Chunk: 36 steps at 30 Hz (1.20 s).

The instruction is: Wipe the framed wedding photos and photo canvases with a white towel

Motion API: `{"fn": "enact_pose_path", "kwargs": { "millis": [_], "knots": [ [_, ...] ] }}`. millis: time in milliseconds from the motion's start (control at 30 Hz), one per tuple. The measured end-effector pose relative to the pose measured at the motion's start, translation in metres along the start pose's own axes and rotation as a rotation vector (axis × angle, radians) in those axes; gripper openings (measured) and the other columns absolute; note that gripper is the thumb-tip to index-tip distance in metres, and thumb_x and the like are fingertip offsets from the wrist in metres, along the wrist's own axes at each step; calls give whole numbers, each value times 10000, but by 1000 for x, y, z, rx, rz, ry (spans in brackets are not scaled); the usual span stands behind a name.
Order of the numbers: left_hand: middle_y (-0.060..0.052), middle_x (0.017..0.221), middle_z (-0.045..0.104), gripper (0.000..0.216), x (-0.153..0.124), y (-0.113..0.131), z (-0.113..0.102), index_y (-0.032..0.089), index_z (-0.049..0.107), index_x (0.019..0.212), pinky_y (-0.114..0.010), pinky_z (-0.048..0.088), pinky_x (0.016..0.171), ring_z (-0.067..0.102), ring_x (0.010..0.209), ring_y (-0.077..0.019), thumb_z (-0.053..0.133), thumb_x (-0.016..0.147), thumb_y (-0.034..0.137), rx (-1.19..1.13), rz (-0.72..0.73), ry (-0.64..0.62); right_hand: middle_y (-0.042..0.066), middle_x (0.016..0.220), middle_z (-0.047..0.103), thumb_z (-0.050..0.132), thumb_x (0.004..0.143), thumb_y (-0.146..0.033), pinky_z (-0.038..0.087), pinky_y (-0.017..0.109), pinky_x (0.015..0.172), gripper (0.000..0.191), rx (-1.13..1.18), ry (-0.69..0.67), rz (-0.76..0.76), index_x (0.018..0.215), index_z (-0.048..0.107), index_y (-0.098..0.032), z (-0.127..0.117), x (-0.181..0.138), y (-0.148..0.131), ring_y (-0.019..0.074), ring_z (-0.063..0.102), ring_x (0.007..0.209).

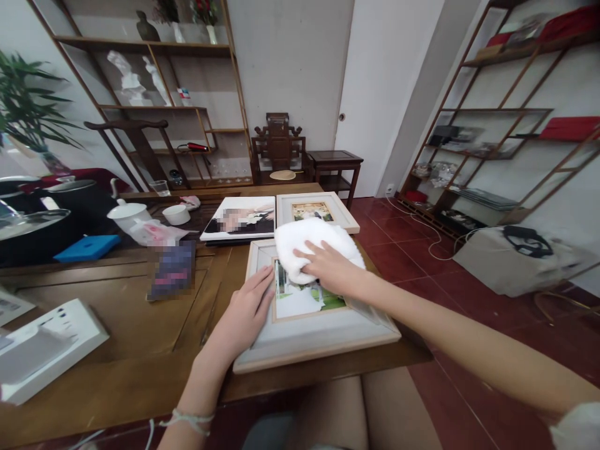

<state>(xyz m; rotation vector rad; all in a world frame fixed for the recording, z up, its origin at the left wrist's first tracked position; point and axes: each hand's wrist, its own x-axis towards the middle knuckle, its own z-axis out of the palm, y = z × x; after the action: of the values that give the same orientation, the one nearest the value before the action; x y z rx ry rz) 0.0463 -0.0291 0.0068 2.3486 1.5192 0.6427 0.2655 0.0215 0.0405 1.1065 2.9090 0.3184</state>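
Note:
A light wooden picture frame (pixel 309 337) with a green and white photo lies flat on the wooden table near its front edge. My right hand (pixel 330 269) presses a folded white towel (pixel 300 240) onto the upper part of this frame, its fingers bent over the cloth. The towel covers part of the photo. On the frame's left border rests my left hand (pixel 248 306), flat, with the fingers stretched out and holding nothing. A second framed picture (pixel 344 215) lies just behind the towel. Beside it is a photo panel (pixel 244 215) with a white and dark print.
A white box (pixel 60 347) sits at the table's left, with a blue box (pixel 87 248), a white teapot (pixel 129 212), a white cup (pixel 177 214) and a black pot (pixel 35 231) behind. The table's right edge drops to red floor tiles (pixel 412 250). Shelves and a dark wooden chair (pixel 279 147) stand beyond.

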Motion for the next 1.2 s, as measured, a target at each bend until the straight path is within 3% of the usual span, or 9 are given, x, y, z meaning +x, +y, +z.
{"fn": "enact_pose_path", "kwargs": {
  "millis": [100,200,400,533,667,767,900,1067,1200],
  "knots": [
    [-110,1433,398,468,0,0,0,135,437,1333,-445,301,1082,338,1332,-228,299,926,318,8,-9,-8,79,1424,398,450,642,87,299,539,1002,514,-31,-14,78,1045,658,-155,0,-33,21,333,300,1314],
    [-112,1428,406,469,1,1,1,116,439,1330,-435,297,1087,343,1329,-220,286,929,304,18,-12,-5,97,1405,422,459,622,71,313,536,993,496,-39,-49,158,1009,676,-151,-6,-57,19,343,329,1296],
    [-128,1401,439,463,2,0,4,91,461,1307,-432,306,1083,377,1307,-224,288,923,283,5,2,35,191,1368,441,553,687,-73,345,606,935,339,113,-158,114,999,676,-123,-32,-64,-67,440,378,1233],
    [-117,1406,433,438,2,-1,1,134,483,1288,-450,331,1066,380,1306,-236,310,897,229,-36,11,6,154,1423,377,562,707,-148,301,616,978,355,239,-49,-64,1048,658,-154,-33,-60,-103,431,325,1271],
    [-114,1397,444,428,1,-1,-1,150,502,1265,-437,312,1080,399,1294,-234,304,898,244,-52,12,27,59,1404,428,499,618,-31,295,515,1047,468,273,-9,-8,1023,672,-188,-19,-71,-85,338,336,1297],
    [-135,1438,372,427,-1,-1,2,137,508,1252,-430,297,1087,356,1321,-249,346,891,294,-38,-18,140,38,1351,492,446,528,25,335,490,1038,514,230,46,114,915,697,-201,-13,-89,-55,303,392,1272],
    [-216,1431,335,526,-2,-1,5,75,439,1298,-489,311,1061,332,1324,-319,459,835,323,-19,-217,322,63,1371,459,401,507,46,327,561,1022,458,142,191,171,788,683,-181,-5,-110,-29,314,374,1283],
    [-198,1251,562,584,1,3,-5,66,455,1278,-457,376,1016,503,1195,-324,568,775,340,-216,-470,257,92,1364,463,355,496,39,224,645,1032,332,224,393,152,619,581,-171,19,-122,-25,305,267,1337],
    [-157,1055,676,416,-1,9,-14,100,573,1081,-381,525,802,654,955,-280,627,751,348,-685,-648,116,102,1337,496,341,515,16,235,615,1045,300,340,515,144,599,544,-188,29,-122,-26,258,275,1339]
  ]
}}
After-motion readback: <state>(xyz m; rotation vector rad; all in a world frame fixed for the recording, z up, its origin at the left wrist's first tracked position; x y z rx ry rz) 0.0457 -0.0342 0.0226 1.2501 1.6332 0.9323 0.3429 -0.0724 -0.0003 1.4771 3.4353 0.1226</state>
